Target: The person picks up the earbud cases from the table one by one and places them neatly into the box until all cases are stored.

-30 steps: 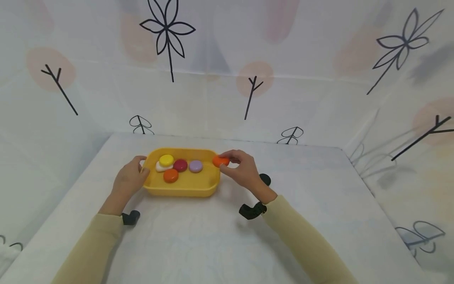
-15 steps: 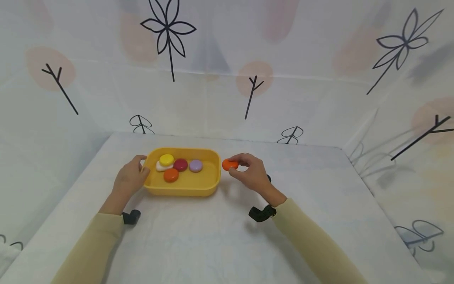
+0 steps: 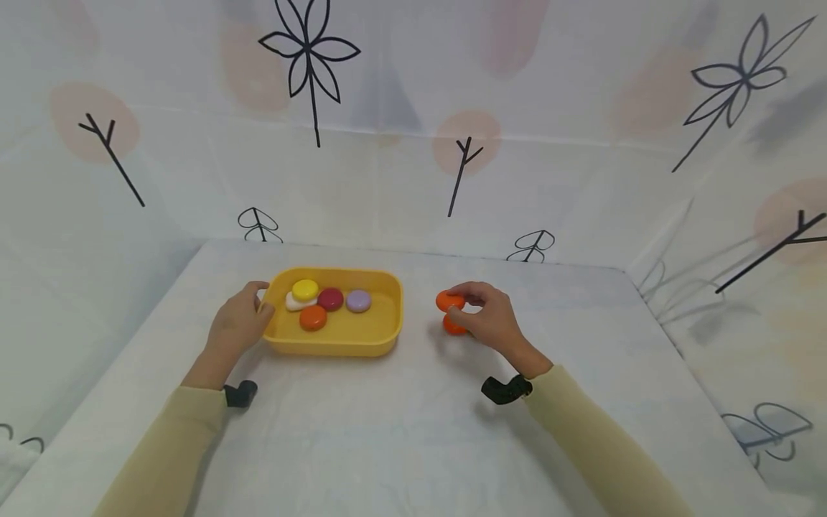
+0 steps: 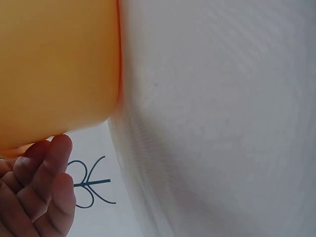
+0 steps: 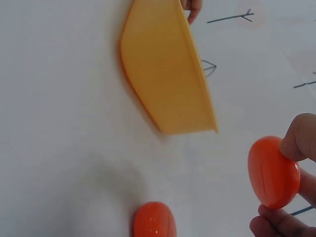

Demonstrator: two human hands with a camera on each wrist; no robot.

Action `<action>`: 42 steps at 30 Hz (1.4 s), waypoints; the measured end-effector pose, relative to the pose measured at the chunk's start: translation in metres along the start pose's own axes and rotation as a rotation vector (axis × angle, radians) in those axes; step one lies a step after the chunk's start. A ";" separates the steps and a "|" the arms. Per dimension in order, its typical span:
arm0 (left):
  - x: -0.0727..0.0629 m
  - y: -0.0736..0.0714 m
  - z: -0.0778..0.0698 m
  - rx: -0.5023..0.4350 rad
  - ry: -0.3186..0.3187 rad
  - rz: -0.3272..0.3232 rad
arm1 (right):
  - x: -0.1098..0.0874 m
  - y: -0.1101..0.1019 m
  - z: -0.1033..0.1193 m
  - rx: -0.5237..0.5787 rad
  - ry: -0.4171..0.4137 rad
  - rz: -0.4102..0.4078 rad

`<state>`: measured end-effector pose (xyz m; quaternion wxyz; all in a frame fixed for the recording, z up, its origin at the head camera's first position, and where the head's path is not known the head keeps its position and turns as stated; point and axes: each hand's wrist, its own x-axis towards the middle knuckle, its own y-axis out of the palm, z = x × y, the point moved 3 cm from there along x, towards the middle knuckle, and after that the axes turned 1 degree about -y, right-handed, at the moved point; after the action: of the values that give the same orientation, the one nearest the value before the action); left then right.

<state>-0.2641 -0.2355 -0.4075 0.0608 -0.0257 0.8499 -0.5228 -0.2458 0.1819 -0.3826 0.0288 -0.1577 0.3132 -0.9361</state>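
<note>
On the left, my left hand [image 3: 234, 324] holds the short side of a yellow tray [image 3: 352, 334], thumb at its rim; in the left wrist view its fingertips [image 4: 60, 148] are against the tray. To the tray's right, my right hand [image 3: 492, 316] pinches a glossy orange pebble-shaped piece [image 5: 266, 170] between thumb and fingers, above the table. A second orange piece [image 3: 454, 327] lies on the table just below, partly covered by the hand. Inside the tray are a yellow piece [image 3: 305, 289] on top of a white one [image 3: 293, 302], plus dark red [image 3: 330, 299], lilac [image 3: 358, 301] and orange-red [image 3: 313, 317] pieces.
A white cloth covers the table [image 3: 362, 445]; behind and at both sides rise pale walls [image 3: 400, 187] printed with line-drawn plants. Black wrist devices sit near the left sleeve [image 3: 194, 409] and the right sleeve [image 3: 575, 416].
My right hand has carried the orange piece rightward, away from the tray's right rim. The second orange piece on the table has come into sight. My left hand stays on the tray.
</note>
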 end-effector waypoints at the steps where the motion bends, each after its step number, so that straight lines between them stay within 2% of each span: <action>1: 0.000 0.000 0.000 0.000 -0.001 0.000 | -0.001 -0.002 -0.001 0.000 0.004 -0.002; 15: 0.001 -0.001 0.000 0.004 -0.002 0.003 | -0.005 -0.029 -0.022 -0.095 0.045 -0.056; 23: 0.001 -0.001 0.000 0.003 -0.006 0.001 | -0.013 -0.040 -0.039 -0.144 0.102 -0.044; 37: 0.000 -0.002 0.000 -0.002 0.000 0.000 | -0.025 -0.052 -0.062 -0.213 0.137 -0.024; 42: 0.000 -0.001 0.000 0.001 -0.005 0.005 | -0.027 -0.056 -0.070 -0.234 0.180 -0.007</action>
<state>-0.2645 -0.2358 -0.4066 0.0644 -0.0247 0.8496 -0.5229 -0.2394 0.2710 -0.4097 -0.0215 -0.0763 0.4210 -0.9036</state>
